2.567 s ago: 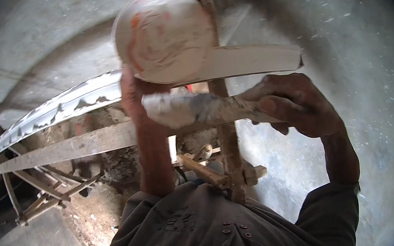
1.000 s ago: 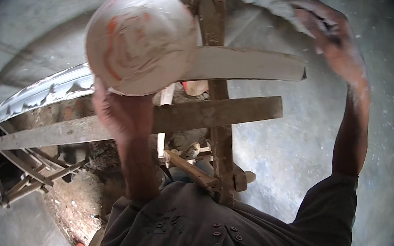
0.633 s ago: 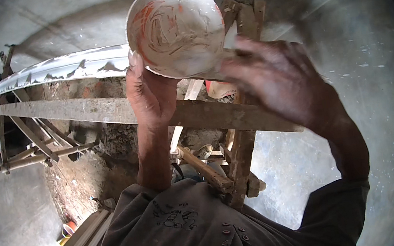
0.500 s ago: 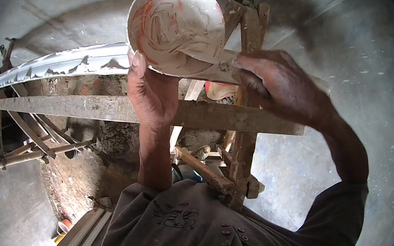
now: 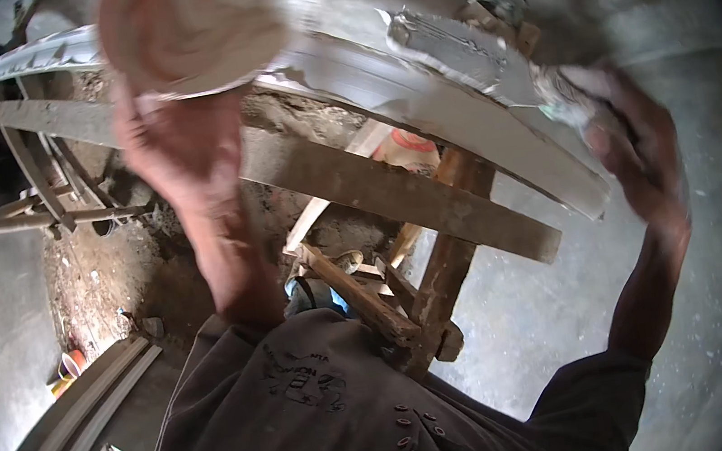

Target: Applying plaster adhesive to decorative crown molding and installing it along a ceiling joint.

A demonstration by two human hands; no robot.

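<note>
My left hand (image 5: 191,143), blurred by motion, grips a round white bowl (image 5: 199,37) from below at its near side. Whitish paste with reddish streaks coats the bowl's inside. Over at the right, the fingers of my right hand (image 5: 636,130) are closed around the handle of a putty knife (image 5: 466,56). Its broad blade is thickly smeared with grey-white paste and hangs above a long white moulding (image 5: 447,114). The moulding runs from far left to near right, its middle hidden behind the bowl. Blade and moulding look apart, though I cannot tell for sure.
A wooden plank (image 5: 374,187) lies in front of the moulding on rough timber supports (image 5: 445,278). Wooden trestle legs (image 5: 35,177) stand at the left. A reddish-white sack (image 5: 406,151) shows beneath. Long strips (image 5: 84,408) lie at lower left, near a small orange bucket (image 5: 72,362).
The bowl has moved left and up with my left hand. My right hand has swung right, bringing the putty knife out of the bowl with paste on its blade. More of the moulding shows.
</note>
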